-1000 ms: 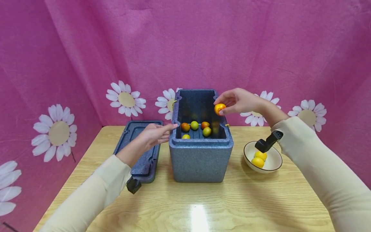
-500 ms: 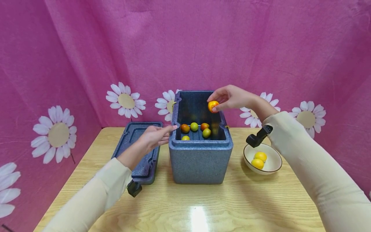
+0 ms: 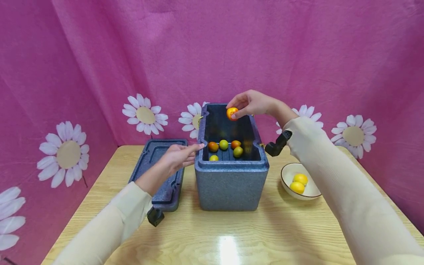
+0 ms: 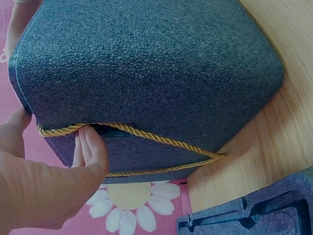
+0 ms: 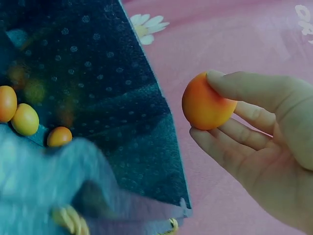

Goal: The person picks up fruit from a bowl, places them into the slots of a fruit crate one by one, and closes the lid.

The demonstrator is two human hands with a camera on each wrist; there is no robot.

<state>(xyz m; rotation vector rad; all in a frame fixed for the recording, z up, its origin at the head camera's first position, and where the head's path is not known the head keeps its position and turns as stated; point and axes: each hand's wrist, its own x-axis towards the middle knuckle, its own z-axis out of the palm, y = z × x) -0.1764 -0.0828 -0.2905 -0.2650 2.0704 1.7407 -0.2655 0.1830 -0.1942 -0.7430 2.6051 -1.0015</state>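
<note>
My right hand (image 3: 253, 104) pinches an orange-red tomato (image 3: 232, 113) between thumb and fingertips, over the far part of the grey foam box (image 3: 231, 187). In the right wrist view this tomato (image 5: 205, 104) shows smooth and round, level with the box's open top. My left hand (image 3: 177, 157) holds the box's left side, thumb at the rim. In the left wrist view its fingers (image 4: 90, 147) bend in at the yellow rope handle (image 4: 171, 142). Inside the box lie several tomatoes, among them a green one (image 3: 223, 144) and a reddish one (image 3: 213, 147).
Left of the box a grey foam lid (image 3: 162, 184) lies on the wooden table (image 3: 198, 235). To the right stands a cream bowl (image 3: 310, 193) with two yellow fruits (image 3: 298, 184), partly behind the right sleeve. A pink flowered curtain (image 3: 212, 48) hangs behind.
My right hand has carried the tomato leftward and slightly up, from the box's right rim to over its opening. The left hand stays at the box's left side.
</note>
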